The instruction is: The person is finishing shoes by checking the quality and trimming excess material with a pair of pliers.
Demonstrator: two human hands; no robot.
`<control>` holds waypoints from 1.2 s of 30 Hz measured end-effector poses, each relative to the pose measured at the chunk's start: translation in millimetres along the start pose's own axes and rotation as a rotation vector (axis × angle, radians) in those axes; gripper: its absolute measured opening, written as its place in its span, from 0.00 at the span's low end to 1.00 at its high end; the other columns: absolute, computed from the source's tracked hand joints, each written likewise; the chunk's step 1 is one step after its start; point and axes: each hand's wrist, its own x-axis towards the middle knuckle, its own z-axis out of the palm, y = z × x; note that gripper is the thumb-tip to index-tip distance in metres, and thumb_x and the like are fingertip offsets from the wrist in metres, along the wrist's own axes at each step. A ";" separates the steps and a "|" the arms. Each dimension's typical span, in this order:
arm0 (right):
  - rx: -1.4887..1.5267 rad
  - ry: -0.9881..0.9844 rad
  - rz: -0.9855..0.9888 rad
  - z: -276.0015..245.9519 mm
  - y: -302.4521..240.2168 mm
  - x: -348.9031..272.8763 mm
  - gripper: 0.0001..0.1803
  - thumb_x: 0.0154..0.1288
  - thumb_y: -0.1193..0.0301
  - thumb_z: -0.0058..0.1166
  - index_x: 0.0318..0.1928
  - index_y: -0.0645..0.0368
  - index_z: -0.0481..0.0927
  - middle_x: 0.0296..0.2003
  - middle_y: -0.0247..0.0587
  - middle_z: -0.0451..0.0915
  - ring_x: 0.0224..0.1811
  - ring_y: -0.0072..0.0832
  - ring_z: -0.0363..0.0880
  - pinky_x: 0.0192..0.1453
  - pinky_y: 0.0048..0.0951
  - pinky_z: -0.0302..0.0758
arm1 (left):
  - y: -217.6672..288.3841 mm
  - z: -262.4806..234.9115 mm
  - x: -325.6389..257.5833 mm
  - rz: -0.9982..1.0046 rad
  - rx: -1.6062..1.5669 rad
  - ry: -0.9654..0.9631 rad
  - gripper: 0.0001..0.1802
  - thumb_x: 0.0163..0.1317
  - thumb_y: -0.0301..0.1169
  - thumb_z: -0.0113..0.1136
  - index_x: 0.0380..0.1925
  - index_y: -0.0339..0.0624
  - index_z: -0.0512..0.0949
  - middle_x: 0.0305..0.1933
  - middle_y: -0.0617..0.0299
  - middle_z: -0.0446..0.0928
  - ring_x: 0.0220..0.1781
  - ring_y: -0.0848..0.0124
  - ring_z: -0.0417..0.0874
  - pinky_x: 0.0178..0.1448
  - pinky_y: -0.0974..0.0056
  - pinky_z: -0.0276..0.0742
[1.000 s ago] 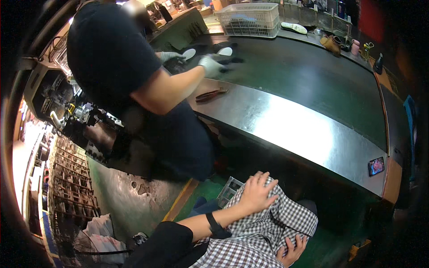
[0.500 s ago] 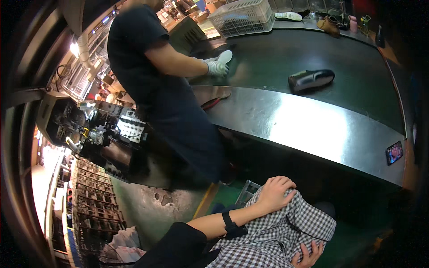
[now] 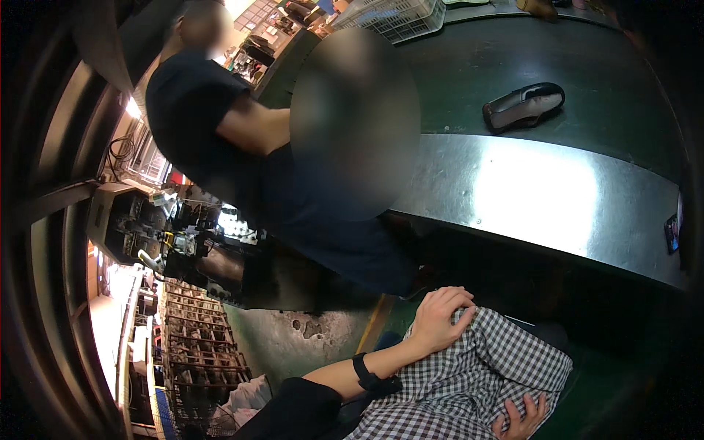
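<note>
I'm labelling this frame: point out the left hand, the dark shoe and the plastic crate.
Left hand [image 3: 440, 319], head view: back of the hand.
Dark shoe [image 3: 523, 108], head view: side of its upper.
Plastic crate [image 3: 411, 26], head view: side wall.

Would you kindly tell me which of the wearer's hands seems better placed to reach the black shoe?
Probably the left hand: it rests on the checked cloth, farther forward and nearer the black shoe, while the right hand lies farther back.
</note>
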 end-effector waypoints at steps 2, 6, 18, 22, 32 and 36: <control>0.031 0.051 -0.024 1.6 -0.9 4.3 0.17 0.64 0.52 0.55 0.50 0.38 0.86 0.53 0.46 0.80 0.62 0.57 0.73 0.65 0.64 0.68 | -0.6 -2.3 0.9 -0.009 -0.023 0.012 0.08 0.63 0.35 0.64 0.38 0.44 0.83 0.48 0.61 0.85 0.59 0.62 0.81 0.59 0.56 0.72; 0.068 0.074 0.029 6.7 -6.2 4.3 0.16 0.65 0.56 0.56 0.51 0.38 0.86 0.56 0.45 0.78 0.65 0.58 0.70 0.68 0.65 0.66 | -3.7 -2.3 0.7 0.007 -0.032 0.046 0.08 0.63 0.35 0.64 0.39 0.43 0.83 0.48 0.60 0.85 0.58 0.61 0.82 0.58 0.57 0.73; 0.044 0.135 -0.060 -0.5 -4.5 0.6 0.19 0.65 0.57 0.55 0.55 0.43 0.83 0.60 0.49 0.76 0.61 0.58 0.71 0.63 0.63 0.69 | 10.9 0.7 -2.5 0.050 -0.127 0.128 0.07 0.61 0.31 0.62 0.39 0.44 0.82 0.45 0.60 0.83 0.50 0.62 0.83 0.53 0.59 0.73; 0.046 0.181 -0.030 -3.2 -13.8 9.8 0.19 0.70 0.55 0.52 0.57 0.46 0.82 0.63 0.49 0.75 0.62 0.55 0.71 0.66 0.58 0.67 | 10.3 2.7 -1.7 0.064 -0.115 0.115 0.07 0.61 0.31 0.62 0.39 0.44 0.82 0.44 0.60 0.83 0.50 0.62 0.82 0.54 0.59 0.73; 0.047 0.009 0.164 16.1 -7.1 -21.8 0.17 0.65 0.66 0.50 0.53 0.50 0.81 0.66 0.46 0.67 0.75 0.61 0.54 0.75 0.70 0.53 | 14.4 -2.3 -0.5 0.065 -0.128 0.153 0.06 0.60 0.31 0.63 0.37 0.44 0.82 0.42 0.61 0.83 0.49 0.62 0.82 0.54 0.59 0.72; 0.067 0.017 0.156 12.0 -7.5 -18.7 0.17 0.65 0.66 0.50 0.52 0.50 0.81 0.66 0.45 0.67 0.76 0.59 0.53 0.76 0.70 0.51 | 10.5 -3.0 -2.7 0.058 -0.152 0.136 0.13 0.61 0.32 0.63 0.46 0.45 0.81 0.46 0.58 0.83 0.50 0.61 0.82 0.57 0.58 0.73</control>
